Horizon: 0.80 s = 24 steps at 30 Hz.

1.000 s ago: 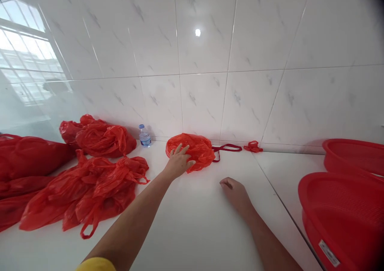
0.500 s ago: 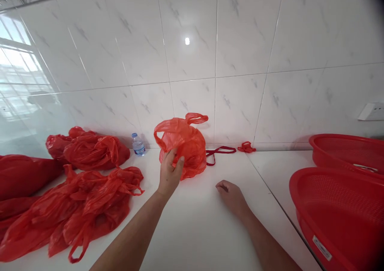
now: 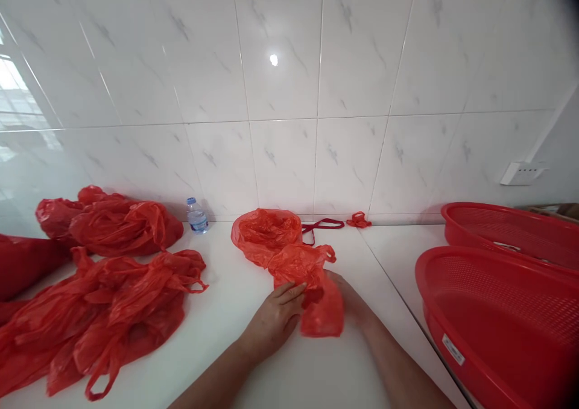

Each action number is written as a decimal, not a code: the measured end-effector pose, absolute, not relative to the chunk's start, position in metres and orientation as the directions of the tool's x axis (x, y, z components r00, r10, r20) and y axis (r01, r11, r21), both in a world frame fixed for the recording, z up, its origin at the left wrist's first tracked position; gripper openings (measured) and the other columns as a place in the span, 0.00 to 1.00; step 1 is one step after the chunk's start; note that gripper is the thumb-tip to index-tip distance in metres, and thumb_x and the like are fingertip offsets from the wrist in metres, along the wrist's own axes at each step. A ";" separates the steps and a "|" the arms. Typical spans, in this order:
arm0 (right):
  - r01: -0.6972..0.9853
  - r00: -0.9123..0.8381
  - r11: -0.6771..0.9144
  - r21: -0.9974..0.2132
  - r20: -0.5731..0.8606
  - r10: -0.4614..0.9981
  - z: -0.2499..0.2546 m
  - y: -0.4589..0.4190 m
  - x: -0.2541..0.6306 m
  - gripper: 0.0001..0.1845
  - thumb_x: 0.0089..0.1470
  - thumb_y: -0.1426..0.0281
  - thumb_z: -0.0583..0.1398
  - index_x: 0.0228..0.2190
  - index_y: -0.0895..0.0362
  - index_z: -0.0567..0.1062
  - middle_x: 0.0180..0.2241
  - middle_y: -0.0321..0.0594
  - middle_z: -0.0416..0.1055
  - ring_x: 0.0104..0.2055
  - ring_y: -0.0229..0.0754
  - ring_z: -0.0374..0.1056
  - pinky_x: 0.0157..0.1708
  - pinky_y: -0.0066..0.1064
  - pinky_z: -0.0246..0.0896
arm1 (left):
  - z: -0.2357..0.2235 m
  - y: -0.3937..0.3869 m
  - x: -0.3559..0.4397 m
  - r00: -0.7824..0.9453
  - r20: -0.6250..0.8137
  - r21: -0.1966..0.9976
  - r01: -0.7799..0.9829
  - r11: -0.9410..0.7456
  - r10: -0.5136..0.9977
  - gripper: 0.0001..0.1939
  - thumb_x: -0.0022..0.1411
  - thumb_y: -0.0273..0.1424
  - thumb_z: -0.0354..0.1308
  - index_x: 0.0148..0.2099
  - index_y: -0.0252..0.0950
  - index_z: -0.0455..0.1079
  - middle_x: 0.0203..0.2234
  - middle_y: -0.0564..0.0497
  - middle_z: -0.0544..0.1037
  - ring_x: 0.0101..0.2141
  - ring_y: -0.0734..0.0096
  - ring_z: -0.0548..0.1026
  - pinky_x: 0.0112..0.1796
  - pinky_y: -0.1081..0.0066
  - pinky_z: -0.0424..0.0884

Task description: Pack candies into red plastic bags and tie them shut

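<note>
The left hand (image 3: 277, 312) and the right hand (image 3: 347, 297) both grasped the red plastic bag (image 3: 298, 270), which lay on the white tabletop (image 3: 235, 336) between them, its bulk extending away from the fingers. The step in hand appeared to be spreading the bag. The next move likely called for locating its mouth and handles.

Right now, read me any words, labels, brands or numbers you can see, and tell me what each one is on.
Nothing is legible.
White sticker on the near red basket: print too small to read.
Label on the water bottle: too blurred to read.
The red plastic bag in both hands shows no print.
</note>
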State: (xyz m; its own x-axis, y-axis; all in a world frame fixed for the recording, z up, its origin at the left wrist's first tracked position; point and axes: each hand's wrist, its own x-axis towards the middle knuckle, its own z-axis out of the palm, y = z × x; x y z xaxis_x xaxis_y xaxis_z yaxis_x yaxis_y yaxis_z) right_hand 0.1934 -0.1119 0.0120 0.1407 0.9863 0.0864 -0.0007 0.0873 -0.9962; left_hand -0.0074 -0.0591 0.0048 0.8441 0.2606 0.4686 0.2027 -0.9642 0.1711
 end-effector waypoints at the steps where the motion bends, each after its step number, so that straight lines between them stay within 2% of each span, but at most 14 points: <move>1: -0.020 0.088 0.073 -0.997 0.071 0.994 0.014 -0.113 0.191 0.16 0.46 0.54 0.60 0.27 0.55 0.74 0.26 0.38 0.71 0.27 0.40 0.65 0.28 0.33 0.59 | 0.005 -0.060 -0.006 0.856 0.454 0.165 0.191 -0.968 0.247 0.24 0.61 0.24 0.50 0.59 0.38 0.60 0.57 0.45 0.67 0.57 0.63 0.63 0.57 0.56 0.60; 3: -0.056 -0.013 0.062 -0.997 0.063 0.998 0.015 -0.114 0.188 0.12 0.44 0.60 0.62 0.27 0.55 0.74 0.26 0.36 0.71 0.26 0.39 0.64 0.28 0.32 0.59 | 0.004 -0.061 -0.004 0.856 0.454 0.176 0.184 -0.967 0.246 0.22 0.60 0.25 0.51 0.58 0.38 0.63 0.55 0.45 0.69 0.56 0.62 0.65 0.57 0.57 0.61; 5: -0.091 -0.039 0.069 -0.993 0.073 0.997 0.012 -0.113 0.188 0.09 0.44 0.63 0.62 0.26 0.56 0.73 0.26 0.35 0.71 0.26 0.37 0.63 0.28 0.30 0.57 | 0.004 -0.061 -0.004 0.824 0.482 0.206 0.226 -0.952 0.299 0.20 0.61 0.24 0.50 0.55 0.38 0.66 0.53 0.46 0.71 0.54 0.62 0.67 0.54 0.59 0.65; 10: -0.225 0.261 0.044 -0.973 -0.017 0.965 -0.004 -0.102 0.209 0.12 0.41 0.61 0.64 0.25 0.56 0.70 0.23 0.32 0.69 0.24 0.36 0.62 0.24 0.27 0.54 | 0.010 -0.050 -0.018 0.622 0.654 0.231 0.378 -0.896 0.431 0.16 0.64 0.25 0.47 0.52 0.36 0.68 0.49 0.44 0.73 0.48 0.62 0.71 0.48 0.57 0.70; 13: -0.247 0.302 0.043 -0.968 -0.034 0.953 -0.007 -0.101 0.224 0.16 0.43 0.56 0.63 0.27 0.55 0.70 0.24 0.33 0.68 0.25 0.35 0.64 0.23 0.25 0.53 | 0.014 -0.042 -0.027 0.587 0.689 0.201 0.408 -0.890 0.425 0.17 0.64 0.25 0.46 0.53 0.37 0.68 0.50 0.44 0.73 0.48 0.61 0.70 0.49 0.56 0.69; 17: -0.319 0.155 -0.006 -0.948 -0.058 0.986 0.002 -0.107 0.220 0.27 0.48 0.45 0.54 0.26 0.57 0.71 0.25 0.37 0.68 0.24 0.36 0.62 0.22 0.26 0.52 | 0.012 -0.044 -0.028 0.677 0.630 0.124 0.395 -0.910 0.380 0.17 0.64 0.26 0.46 0.54 0.38 0.67 0.51 0.46 0.72 0.49 0.61 0.69 0.49 0.57 0.68; 19: -0.288 0.074 -0.022 -0.957 -0.045 0.996 0.007 -0.112 0.210 0.29 0.49 0.44 0.51 0.26 0.57 0.71 0.24 0.37 0.69 0.24 0.37 0.62 0.24 0.27 0.54 | 0.009 -0.048 -0.024 0.729 0.595 0.074 0.372 -0.925 0.340 0.17 0.64 0.25 0.46 0.53 0.38 0.67 0.52 0.46 0.72 0.50 0.60 0.69 0.49 0.57 0.68; 21: -0.178 0.000 -0.028 -0.984 -0.029 1.000 0.011 -0.115 0.199 0.25 0.49 0.47 0.54 0.25 0.57 0.72 0.24 0.37 0.69 0.25 0.37 0.62 0.26 0.28 0.55 | 0.008 -0.053 -0.019 0.776 0.552 0.047 0.336 -0.941 0.305 0.18 0.64 0.24 0.46 0.54 0.38 0.67 0.52 0.46 0.71 0.50 0.59 0.69 0.48 0.57 0.69; 24: -0.040 -0.077 -0.048 -0.998 -0.044 0.996 0.011 -0.116 0.188 0.16 0.43 0.58 0.63 0.25 0.59 0.73 0.24 0.35 0.70 0.24 0.36 0.61 0.26 0.28 0.54 | 0.006 -0.056 -0.015 0.810 0.509 0.054 0.308 -0.950 0.292 0.17 0.63 0.25 0.48 0.53 0.38 0.67 0.52 0.46 0.71 0.50 0.58 0.69 0.47 0.57 0.69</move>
